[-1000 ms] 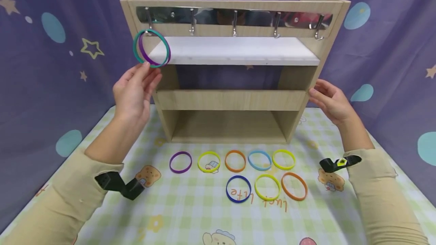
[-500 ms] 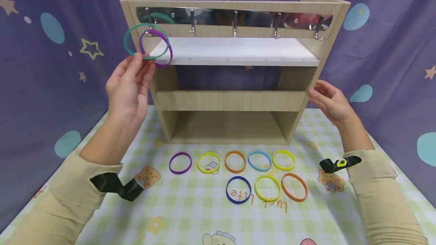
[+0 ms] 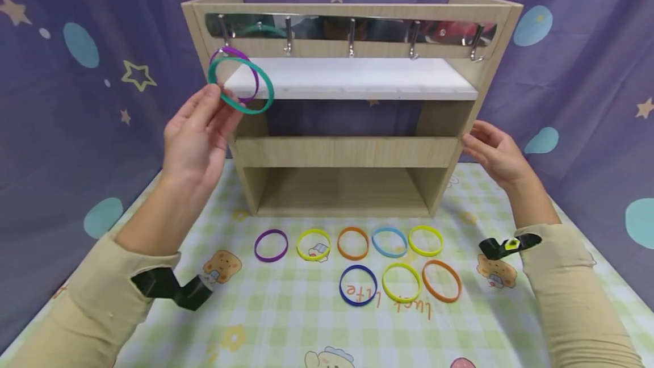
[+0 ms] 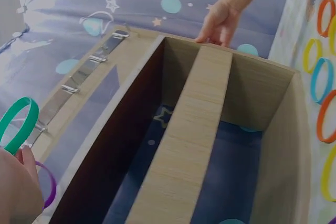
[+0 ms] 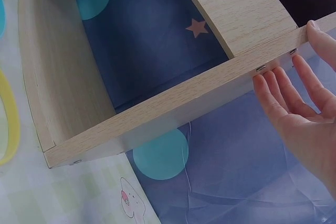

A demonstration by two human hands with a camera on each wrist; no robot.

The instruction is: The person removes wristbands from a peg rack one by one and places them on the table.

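Note:
My left hand (image 3: pixel 196 135) pinches a teal silicone wristband (image 3: pixel 270 87) between thumb and fingers, in front of the leftmost hook (image 3: pixel 222 28). On that hook hangs a purple wristband (image 3: pixel 255 71), partly behind the teal one; in the left wrist view, the purple band (image 4: pixel 53 184) shows below the teal band (image 4: pixel 33 119). My right hand (image 3: pixel 494 152) touches the right side of a wooden shelf unit (image 3: pixel 347 152). The right wrist view shows its thumb at the panel's front edge and its extended fingers against the outer face.
Several wristbands lie in two rows on the checked tablecloth (image 3: pixel 286 322), among them a purple band (image 3: pixel 256 250), a light blue band (image 3: pixel 374 246) and a dark blue band (image 3: pixel 341 288). A metal strip (image 3: pixel 322 26) with several hooks crosses the unit's top. A patterned curtain (image 3: pixel 102 129) stands behind.
The teal wristband first shifts up and left, then comes back right and lower, now tilted across the purple one. The purple band stays at the hook. My right hand keeps its place.

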